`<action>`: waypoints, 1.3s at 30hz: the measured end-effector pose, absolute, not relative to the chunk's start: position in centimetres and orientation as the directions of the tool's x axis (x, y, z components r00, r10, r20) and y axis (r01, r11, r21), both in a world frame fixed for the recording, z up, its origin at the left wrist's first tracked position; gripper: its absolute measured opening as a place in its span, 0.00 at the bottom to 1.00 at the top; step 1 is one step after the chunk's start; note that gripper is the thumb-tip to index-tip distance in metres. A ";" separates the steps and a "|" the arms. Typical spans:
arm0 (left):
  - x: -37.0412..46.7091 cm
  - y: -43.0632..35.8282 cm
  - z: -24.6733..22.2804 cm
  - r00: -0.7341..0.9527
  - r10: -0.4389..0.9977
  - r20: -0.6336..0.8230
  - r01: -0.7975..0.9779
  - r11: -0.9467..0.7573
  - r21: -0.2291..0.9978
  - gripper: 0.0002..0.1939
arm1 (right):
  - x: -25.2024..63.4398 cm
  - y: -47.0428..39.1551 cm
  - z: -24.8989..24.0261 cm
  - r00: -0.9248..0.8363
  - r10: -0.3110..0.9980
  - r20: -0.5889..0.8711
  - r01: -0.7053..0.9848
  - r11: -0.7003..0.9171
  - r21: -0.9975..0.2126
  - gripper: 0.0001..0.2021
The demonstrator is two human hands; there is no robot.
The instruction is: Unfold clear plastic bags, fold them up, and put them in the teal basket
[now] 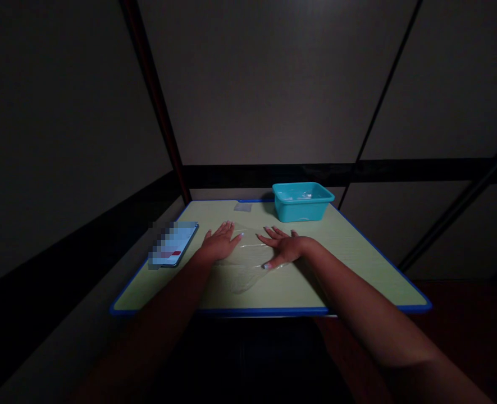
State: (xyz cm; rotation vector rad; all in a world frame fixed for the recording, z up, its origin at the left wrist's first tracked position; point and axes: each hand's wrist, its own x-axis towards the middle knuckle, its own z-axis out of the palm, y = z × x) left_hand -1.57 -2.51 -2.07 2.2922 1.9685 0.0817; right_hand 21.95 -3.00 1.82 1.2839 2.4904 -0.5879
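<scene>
A thin, clear plastic sheet or bag [248,259] lies spread on the table, with creases and a crumpled lower end. My left hand [220,242] rests flat at its left side, fingers stretched away from me and thumb pointing inward. On the right side, my right hand [282,247] presses on the plastic with its fingers spread. Neither hand grips anything. Whether the plastic is a single sheet or a bag I cannot tell.
The pale table [349,275] has a blue edge. A turquoise basket [301,211] with something clear inside stands at the back right. A phone [181,244], partly blurred, lies at the left. A small greyish patch [243,207] is near the back edge. Walls enclose the table's back and left.
</scene>
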 end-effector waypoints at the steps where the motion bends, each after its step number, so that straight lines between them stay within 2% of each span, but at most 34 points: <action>1: -1.5 -2.6 -1.9 0.131 0.991 -0.011 0.982 -0.128 0.136 0.35 | 22.1 -2.9 1.8 -0.551 0.722 -0.418 0.833 0.507 -0.222 0.55; 3: -1.2 -2.9 -1.4 0.148 0.979 0.138 0.970 -0.171 0.172 0.33 | 22.1 -2.8 1.7 -0.526 0.773 -0.355 0.850 0.479 -0.217 0.55; 6: -0.3 -3.5 -0.6 0.290 0.847 0.446 0.887 -0.413 0.208 0.30 | 21.0 -3.1 1.1 -0.568 0.809 -0.154 0.815 0.526 -0.244 0.53; 8: 0.4 -3.7 -0.5 0.425 0.757 0.496 0.789 -0.578 0.207 0.30 | 19.8 -3.4 0.6 -0.636 0.769 -0.060 0.754 0.603 -0.260 0.49; 11: 1.2 -3.6 -1.3 0.597 0.728 0.337 0.694 -0.679 0.239 0.31 | 18.4 -3.7 -0.1 -0.687 0.725 -0.054 0.712 0.656 -0.251 0.43; 14: 1.3 -3.2 -2.4 0.578 0.806 0.127 0.762 -0.589 0.268 0.31 | 17.9 -3.6 -0.5 -0.681 0.723 -0.118 0.725 0.643 -0.247 0.41; 16: 1.1 -3.0 -2.6 0.533 0.844 0.056 0.810 -0.529 0.254 0.31 | 17.9 -3.5 -0.5 -0.672 0.727 -0.140 0.734 0.630 -0.254 0.43; 24: -0.6 -2.0 -2.2 0.344 0.939 -0.023 0.931 -0.338 0.138 0.31 | 18.3 -3.8 0.3 -0.647 0.735 -0.203 0.760 0.601 -0.247 0.47; 28: -1.9 -1.6 -2.1 0.087 0.996 -0.034 0.991 -0.083 0.109 0.36 | 18.4 -3.9 0.4 -0.645 0.733 -0.214 0.762 0.597 -0.251 0.46; 30: -2.1 -1.9 -1.7 -0.006 0.999 0.052 0.993 0.000 0.117 0.37 | 18.5 -3.8 0.4 -0.647 0.732 -0.211 0.760 0.597 -0.257 0.46; 32: -1.7 -2.7 -1.2 0.043 0.978 0.204 0.989 -0.071 0.133 0.35 | 18.6 -3.7 0.2 -0.649 0.732 -0.206 0.758 0.598 -0.263 0.46; 34: -0.8 -3.6 -0.7 0.236 0.925 0.299 0.944 -0.291 0.155 0.32 | 18.6 -3.6 0.1 -0.650 0.732 -0.204 0.756 0.598 -0.267 0.46; 36: 0.1 -4.3 -0.6 0.492 0.840 0.229 0.811 -0.538 0.230 0.29 | 18.6 -3.5 -0.1 -0.650 0.732 -0.203 0.756 0.597 -0.269 0.46; 37: 0.5 -4.5 -0.7 0.582 0.793 0.179 0.745 -0.608 0.273 0.28 | 18.6 -3.5 -0.1 -0.652 0.732 -0.199 0.754 0.598 -0.269 0.46; 39: 0.8 -4.6 -1.1 0.648 0.755 0.101 0.696 -0.640 0.326 0.28 | 18.6 -3.4 -0.2 -0.658 0.730 -0.188 0.749 0.605 -0.270 0.46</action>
